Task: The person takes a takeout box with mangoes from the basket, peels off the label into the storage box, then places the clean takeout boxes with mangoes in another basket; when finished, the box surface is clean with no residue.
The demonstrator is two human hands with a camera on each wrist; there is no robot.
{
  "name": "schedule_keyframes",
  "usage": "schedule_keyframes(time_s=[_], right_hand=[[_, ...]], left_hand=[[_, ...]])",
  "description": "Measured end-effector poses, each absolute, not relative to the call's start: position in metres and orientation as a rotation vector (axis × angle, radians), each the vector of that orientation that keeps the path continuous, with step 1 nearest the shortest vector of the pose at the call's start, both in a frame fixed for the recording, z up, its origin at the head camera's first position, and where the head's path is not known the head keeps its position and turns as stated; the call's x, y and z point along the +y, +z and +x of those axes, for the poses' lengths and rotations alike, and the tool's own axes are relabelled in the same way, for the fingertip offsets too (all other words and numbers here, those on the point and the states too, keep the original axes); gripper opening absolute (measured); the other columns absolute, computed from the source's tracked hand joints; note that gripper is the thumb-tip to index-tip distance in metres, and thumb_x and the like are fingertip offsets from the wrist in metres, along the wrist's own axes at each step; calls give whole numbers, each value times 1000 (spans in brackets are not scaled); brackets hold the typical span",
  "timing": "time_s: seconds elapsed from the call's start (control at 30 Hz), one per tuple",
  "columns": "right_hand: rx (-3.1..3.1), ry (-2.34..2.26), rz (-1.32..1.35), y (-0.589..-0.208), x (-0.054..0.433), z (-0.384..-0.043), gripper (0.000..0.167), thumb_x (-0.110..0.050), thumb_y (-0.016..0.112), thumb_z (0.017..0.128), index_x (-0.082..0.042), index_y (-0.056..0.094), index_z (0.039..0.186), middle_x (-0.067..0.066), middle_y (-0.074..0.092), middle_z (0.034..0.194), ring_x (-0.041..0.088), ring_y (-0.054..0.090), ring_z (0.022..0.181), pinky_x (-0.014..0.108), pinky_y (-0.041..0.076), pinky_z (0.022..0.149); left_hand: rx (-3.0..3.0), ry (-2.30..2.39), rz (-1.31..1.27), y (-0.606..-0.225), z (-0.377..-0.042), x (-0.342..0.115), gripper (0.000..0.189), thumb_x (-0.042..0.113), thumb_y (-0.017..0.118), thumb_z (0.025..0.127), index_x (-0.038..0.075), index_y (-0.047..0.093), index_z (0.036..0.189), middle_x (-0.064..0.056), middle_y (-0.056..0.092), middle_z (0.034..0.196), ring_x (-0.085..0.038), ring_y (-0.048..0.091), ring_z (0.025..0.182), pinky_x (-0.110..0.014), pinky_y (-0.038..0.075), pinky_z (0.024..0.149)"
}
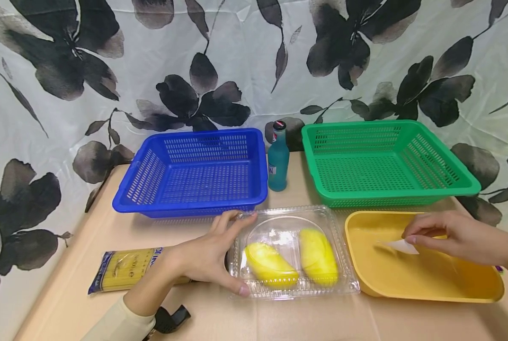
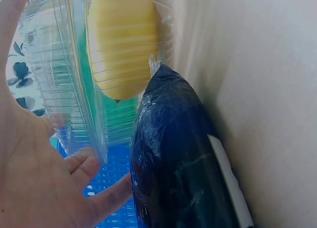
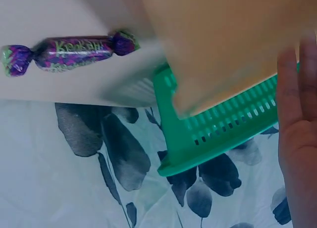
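The left hand point(image 1: 209, 255) is gripping a clear container point(image 1: 285, 237) by its left side, two yellow fruits point(image 1: 319, 258) lying inside; it's sitting just beside the yellow tray point(image 1: 390, 282), and over that tray, the right hand point(image 1: 458, 234) is pinching a white scrap point(image 1: 402, 246)!

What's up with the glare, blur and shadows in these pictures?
Head view: bright glare on the clear container; left wrist view: glints on the dark blue packet, soft shadow on the table beside it; right wrist view: yellow tray edges blurred, a shadow by the green basket.
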State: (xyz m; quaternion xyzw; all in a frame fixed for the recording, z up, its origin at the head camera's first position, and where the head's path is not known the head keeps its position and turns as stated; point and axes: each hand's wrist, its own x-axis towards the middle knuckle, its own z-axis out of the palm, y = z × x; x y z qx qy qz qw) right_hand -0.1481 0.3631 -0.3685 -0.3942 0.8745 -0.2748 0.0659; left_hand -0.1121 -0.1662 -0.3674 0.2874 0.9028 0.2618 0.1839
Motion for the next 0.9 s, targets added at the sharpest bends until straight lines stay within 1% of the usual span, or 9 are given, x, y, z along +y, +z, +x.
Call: schedule_keyframes(time_s=[0.17, 0.33, 0.43, 0.63, 0.8, 0.9], right_hand=[[2576, -816, -1172, -370, 365, -148, 30, 2, 72, 92, -24, 73, 107, -12, 70, 94, 4, 59, 81, 18, 48, 64], [2494, -781, -1207, -371, 368, -150, 27, -2, 72, 93, -25, 75, 107, -12, 72, 98, 3, 61, 87, 14, 49, 71], [2484, -766, -1202, -371, 369, -150, 27, -4, 72, 93, -26, 75, 108, -12, 72, 101, 3, 61, 89, 14, 49, 73], [2513, -718, -1109, -369, 365, -148, 22, -8, 71, 96, -25, 73, 110, -13, 71, 103, 1, 61, 89, 17, 52, 72], [2556, -702, -1090, -361, 354, -147, 20, -11, 71, 97, -24, 72, 112, -13, 72, 104, 1, 63, 92, 19, 55, 75], [2570, -696, -1104, -355, 347, -146, 20, -12, 71, 97, -26, 72, 112, -14, 71, 104, 1, 62, 91, 19, 54, 74]], left_hand=[[2550, 744, 811, -368, -112, -166, 137, 78, 84, 60, 45, 2, 164, -10, 1, 167, -28, 7, 153, -59, 31, 117], [2558, 747, 807, -368, -112, -167, 137, 78, 85, 59, 45, 3, 164, -10, 2, 168, -28, 8, 152, -59, 31, 117], [2568, 739, 811, -369, -112, -167, 137, 79, 84, 59, 44, 3, 164, -10, 2, 168, -28, 9, 152, -60, 31, 117], [2562, 743, 817, -369, -112, -166, 137, 78, 84, 59, 43, 3, 164, -8, 3, 167, -27, 10, 152, -59, 32, 117], [2563, 748, 824, -368, -113, -165, 138, 77, 85, 59, 41, 5, 165, -11, 3, 167, -28, 10, 152, -59, 32, 117], [2567, 740, 822, -367, -112, -164, 138, 78, 85, 58, 41, 6, 165, -12, 3, 168, -28, 11, 151, -59, 31, 117]])
